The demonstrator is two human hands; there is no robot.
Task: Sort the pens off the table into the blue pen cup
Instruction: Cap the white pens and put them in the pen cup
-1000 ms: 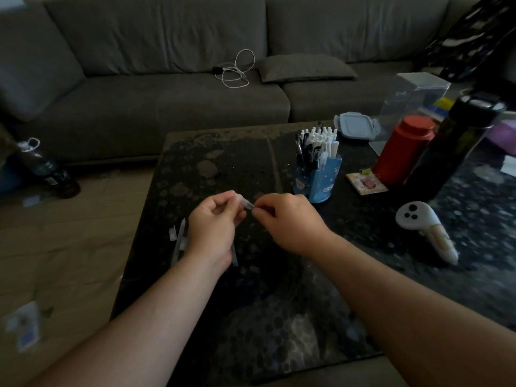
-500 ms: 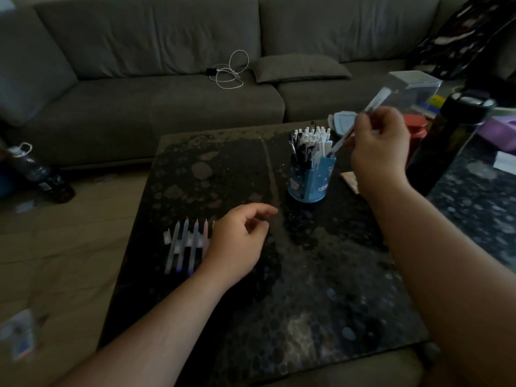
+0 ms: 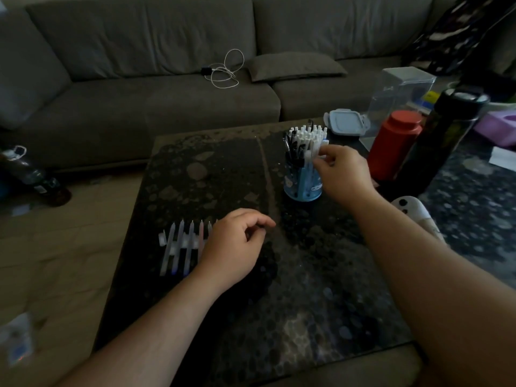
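Translucent pens [image 3: 181,247]: row at 9 o'clock beside left hand [image 3: 233,244], long axes 12-to-6; fingers loosely curled, empty. Right hand [image 3: 344,170] at blue pen cup [image 3: 303,182], fingertips pinched on a pen top.

On the desk [image 3: 251,317], the pen cup [image 3: 302,182] stands toward the far right, full of upright pens [image 3: 305,141]. My right hand [image 3: 344,171] is at its right side, fingers against the pens. A row of loose pens [image 3: 183,248] lies near the desk's left edge, with my left hand [image 3: 234,247] just right of it, covering the row's end. A canister [image 3: 393,143] and a bottle [image 3: 444,135] stand right of the cup; a lidded box [image 3: 344,122] lies behind it. The sofa [image 3: 167,93] sits beyond the desk.
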